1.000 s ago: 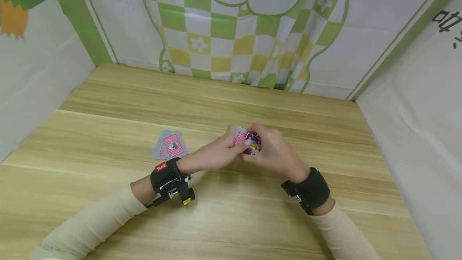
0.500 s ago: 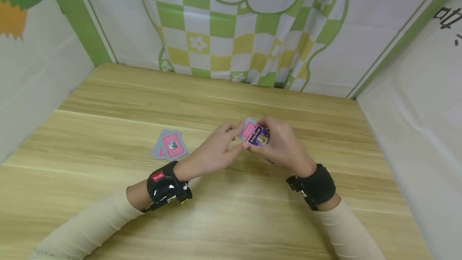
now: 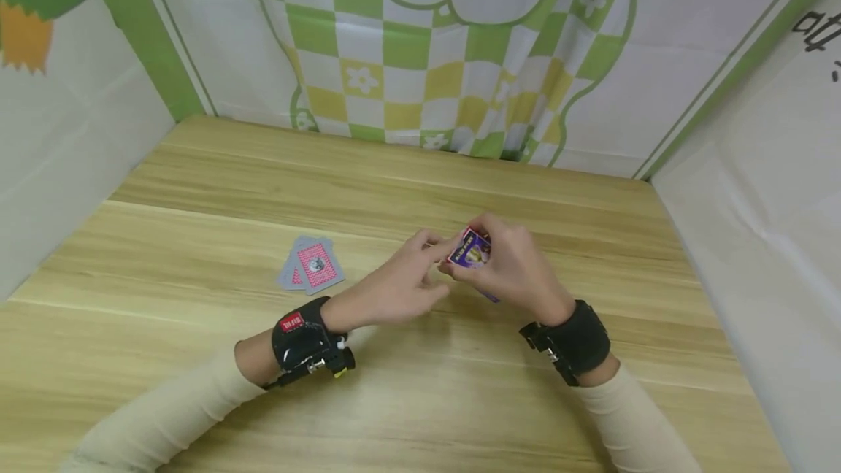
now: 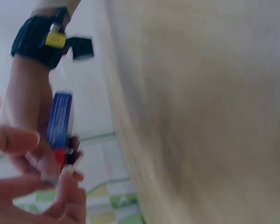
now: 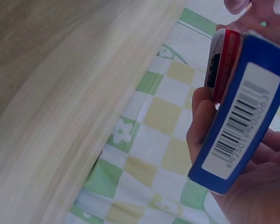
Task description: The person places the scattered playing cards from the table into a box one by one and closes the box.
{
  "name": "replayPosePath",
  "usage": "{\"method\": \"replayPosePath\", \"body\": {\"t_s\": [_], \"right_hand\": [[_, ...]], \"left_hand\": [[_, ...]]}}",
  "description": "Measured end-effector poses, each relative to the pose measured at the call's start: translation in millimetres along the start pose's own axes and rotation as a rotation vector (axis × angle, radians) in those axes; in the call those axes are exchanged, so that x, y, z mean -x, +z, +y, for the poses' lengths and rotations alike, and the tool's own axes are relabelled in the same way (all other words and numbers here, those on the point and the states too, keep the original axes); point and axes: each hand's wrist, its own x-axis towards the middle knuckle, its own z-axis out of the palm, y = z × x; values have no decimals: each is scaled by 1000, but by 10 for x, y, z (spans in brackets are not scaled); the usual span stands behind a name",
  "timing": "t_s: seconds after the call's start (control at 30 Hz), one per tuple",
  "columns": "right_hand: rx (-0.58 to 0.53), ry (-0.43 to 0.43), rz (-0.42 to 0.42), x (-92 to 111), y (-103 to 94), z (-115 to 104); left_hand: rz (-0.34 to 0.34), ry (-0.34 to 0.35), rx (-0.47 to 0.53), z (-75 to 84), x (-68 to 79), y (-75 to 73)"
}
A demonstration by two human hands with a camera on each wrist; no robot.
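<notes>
Above the table, my right hand [image 3: 519,261] holds a small purple-blue playing card box [image 3: 471,250] between thumb and fingers. A barcode label [image 5: 242,119] shows on the box's blue side in the right wrist view. Beside it a red and white flap [image 5: 223,63] stands out, with fingers behind it. My left hand [image 3: 401,279] reaches to the box's left end; its forefinger is extended against that end and its thumb stands apart. In the head view those fingers cover the box's mouth, and no cards show there. The left wrist view catches the left fingers [image 4: 70,200] blurred, close to the box.
Several playing cards [image 3: 318,266] with red-patterned backs lie overlapping, face down, on the wooden table [image 3: 420,400] left of the hands. A green, yellow and white checked curtain [image 3: 407,79] hangs behind the table. Pale walls [image 3: 755,239] enclose both sides.
The cards that stuck out of the box are no longer visible in the head view. My right hand has shifted slightly right with the box; the left fingers have moved onto its end.
</notes>
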Motion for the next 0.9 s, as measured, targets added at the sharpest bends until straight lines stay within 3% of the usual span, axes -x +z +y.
{"method": "replayPosePath", "body": {"t_s": [0.13,0.23,0.33,0.43,0.57,0.8,0.9], "right_hand": [[-5,10,-38,-20,9,-17],[-14,28,-55,-29,17,-30],[-22,54,-70,-20,15,-39],[-21,70,-88,-10,12,-46],[-14,73,-109,-4,14,-55],[-20,75,-125,2,55,-56],[-21,67,-124,4,74,-66]], "left_hand": [[-36,45,-41,-123,-44,-225],[-55,59,-191,-276,-49,-414],[-79,-20,-425,-450,24,-604],[-146,-183,-535,-608,137,-791],[-227,-345,-504,-752,285,-965],[-315,-441,-456,-850,411,-1063],[-315,-454,-433,-874,410,-1069]]}}
